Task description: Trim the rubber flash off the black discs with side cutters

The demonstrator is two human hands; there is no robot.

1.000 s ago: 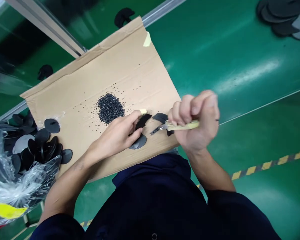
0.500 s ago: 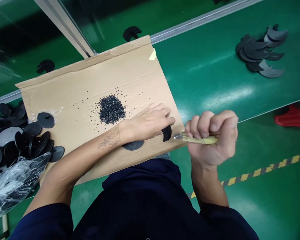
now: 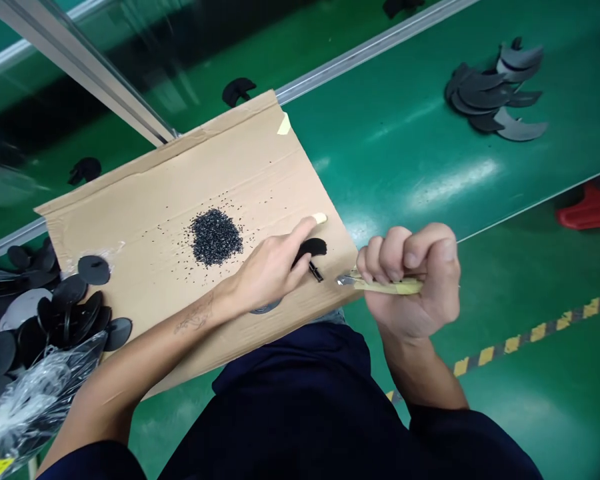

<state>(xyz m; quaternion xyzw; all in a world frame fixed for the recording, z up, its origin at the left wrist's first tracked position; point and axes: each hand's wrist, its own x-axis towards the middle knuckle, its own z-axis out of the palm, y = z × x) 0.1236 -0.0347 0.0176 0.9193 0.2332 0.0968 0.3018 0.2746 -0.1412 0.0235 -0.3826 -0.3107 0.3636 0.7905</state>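
My left hand (image 3: 273, 267) holds a black curved plastic part (image 3: 311, 249) with a short stem, between thumb and fingers above the cardboard sheet (image 3: 220, 160). Its index finger is stretched out, with something pale yellow at the tip. Closed in a fist, my right hand (image 3: 415, 280) grips a small trimming blade (image 3: 347, 280) whose handle is wrapped in yellow tape. The metal tip points left toward the part, a little apart from it. A dark round disc (image 3: 267, 307) lies mostly hidden under my left wrist.
A heap of small black trimmings (image 3: 215, 235) lies on the cardboard. Black discs (image 3: 70, 293) and a clear plastic bag (image 3: 45, 393) crowd the left side. Several crescent-shaped pieces (image 3: 485, 93) are piled on the green table (image 3: 380, 160). A metal rail (image 3: 350, 57) runs along its back.
The black part has turned in my left hand, so its curved face and stem now show, and the index finger has stretched out. The right hand keeps its grip. The whole view has shifted slightly.
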